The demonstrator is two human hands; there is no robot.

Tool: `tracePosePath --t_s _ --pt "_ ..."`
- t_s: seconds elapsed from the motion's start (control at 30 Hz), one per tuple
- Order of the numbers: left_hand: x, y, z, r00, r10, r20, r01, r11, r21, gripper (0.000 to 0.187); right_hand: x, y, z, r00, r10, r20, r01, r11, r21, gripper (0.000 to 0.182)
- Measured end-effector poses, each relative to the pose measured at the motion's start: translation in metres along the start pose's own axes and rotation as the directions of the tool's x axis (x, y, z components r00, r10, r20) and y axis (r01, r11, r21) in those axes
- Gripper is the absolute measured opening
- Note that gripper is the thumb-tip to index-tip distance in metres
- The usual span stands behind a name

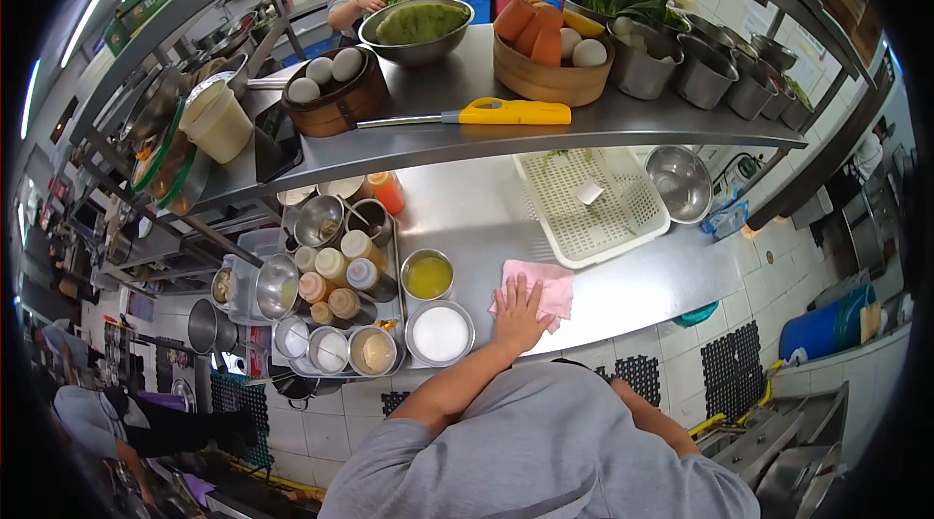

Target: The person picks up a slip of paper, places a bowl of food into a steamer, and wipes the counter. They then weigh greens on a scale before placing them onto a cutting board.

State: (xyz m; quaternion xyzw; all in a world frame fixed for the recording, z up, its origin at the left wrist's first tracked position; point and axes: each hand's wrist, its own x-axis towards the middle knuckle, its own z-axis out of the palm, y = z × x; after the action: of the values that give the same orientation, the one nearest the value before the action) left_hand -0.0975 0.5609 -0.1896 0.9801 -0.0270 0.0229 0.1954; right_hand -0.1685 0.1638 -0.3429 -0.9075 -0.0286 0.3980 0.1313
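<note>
Left hand (pixel 519 315) lies flat, fingers spread, pressing the near edge of the pink cloth (pixel 541 287) on the steel bench (pixel 623 295); the cloth stretches away from the palm toward the white tray (pixel 593 203). Right hand is hidden

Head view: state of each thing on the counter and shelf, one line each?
left hand: flat, palm down on the cloth
right hand: hidden
pink cloth: crumpled, on the steel counter
white tray: nearly empty, a few scraps
steel bowl: empty, upright
oil bowl: filled with yellow liquid
powder bowl: full, uncovered
yellow-handled knife: flat on shelf
</note>
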Motion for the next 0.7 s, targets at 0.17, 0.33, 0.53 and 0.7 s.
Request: tracePosePath --t_s 0.17,0.33,0.53,0.7 --pt "0.001 -0.004 0.003 1.000 0.007 -0.010 -0.007 0.999 0.037 0.091 -0.005 0.001 -0.001 0.996 -0.087 -0.006 0.087 0.996 -0.021 0.050" --pt "0.016 -0.003 0.009 1.000 -0.016 0.009 0.016 0.999 0.031 0.091 0.001 -0.027 -0.038 0.983 -0.183 -0.024 0.181 0.981 -0.072 0.046" --pt "0.024 0.000 0.015 0.998 -0.057 0.022 0.057 0.998 0.022 0.093 -0.006 -0.049 -0.040 0.993 -0.116 -0.029 0.112 0.985 -0.132 0.040" --pt "0.020 0.003 0.016 0.998 -0.052 -0.021 0.053 0.997 0.053 0.092 -0.025 -0.042 -0.050 0.989 -0.146 0.030 0.148 0.980 -0.135 0.045"
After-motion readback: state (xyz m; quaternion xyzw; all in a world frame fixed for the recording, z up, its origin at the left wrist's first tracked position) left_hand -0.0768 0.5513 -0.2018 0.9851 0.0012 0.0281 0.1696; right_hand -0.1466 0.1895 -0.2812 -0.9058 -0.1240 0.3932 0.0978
